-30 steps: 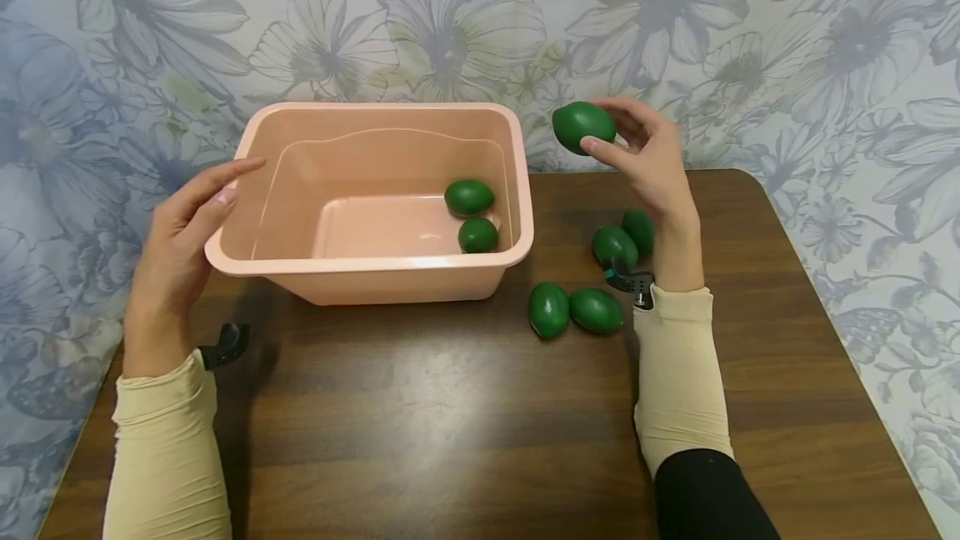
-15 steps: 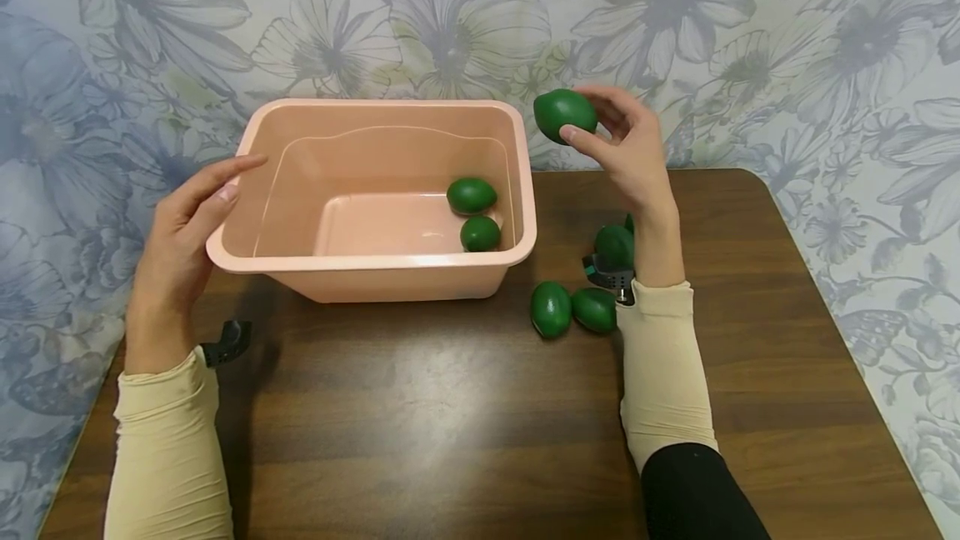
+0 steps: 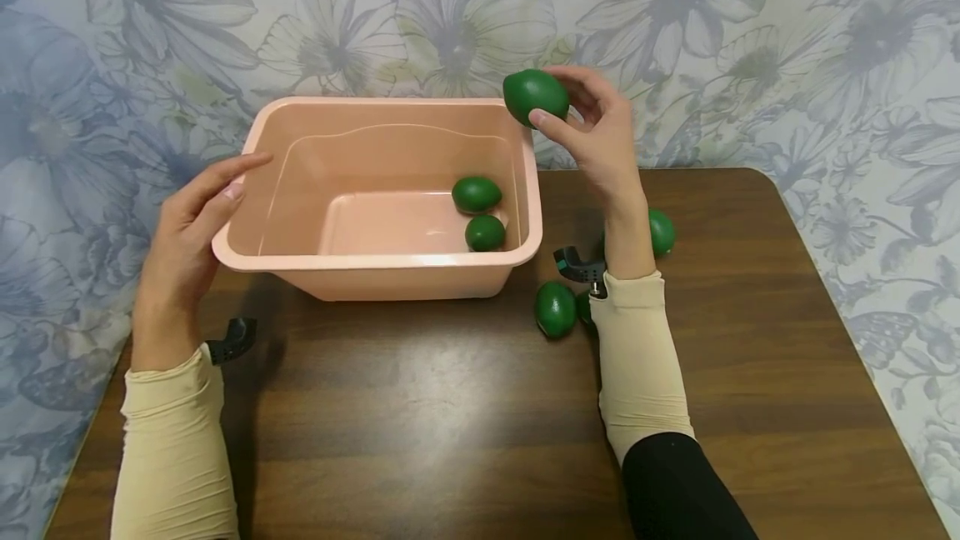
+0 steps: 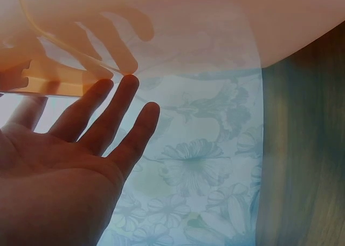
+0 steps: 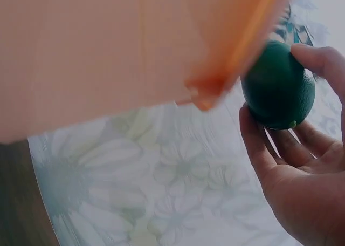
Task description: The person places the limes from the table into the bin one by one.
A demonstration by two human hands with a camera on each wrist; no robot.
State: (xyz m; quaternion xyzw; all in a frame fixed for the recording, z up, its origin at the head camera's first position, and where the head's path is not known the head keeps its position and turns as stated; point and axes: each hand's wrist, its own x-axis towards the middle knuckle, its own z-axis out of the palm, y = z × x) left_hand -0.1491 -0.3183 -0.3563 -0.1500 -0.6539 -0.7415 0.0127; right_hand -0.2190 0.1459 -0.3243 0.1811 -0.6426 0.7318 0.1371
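A pale peach plastic basin (image 3: pixel 382 262) stands at the back of the table, tilted so its inside shows. Two green limes (image 3: pixel 476 194) lie in its right end. My left hand (image 3: pixel 186 232) holds the basin's left rim, thumb and index finger over the edge; the left wrist view has the other fingers rather straight against the outer wall. Between thumb and fingertips, my right hand (image 3: pixel 603 127) pinches another lime (image 3: pixel 534 93) above the basin's back right corner. In the right wrist view, that lime (image 5: pixel 277 87) is partly behind the blurred rim.
More limes rest on the brown wooden table (image 3: pixel 420 407), right of the basin: one lime (image 3: pixel 556 309) in front, another lime (image 3: pixel 662 232) behind my right wrist, others mostly hidden by the arm. A flower-patterned cloth (image 3: pixel 712 48) rises behind the table.
My right hand has carried the pinched lime left and slightly up, from right of the basin to its back right corner. The left hand and the two limes inside have barely moved.
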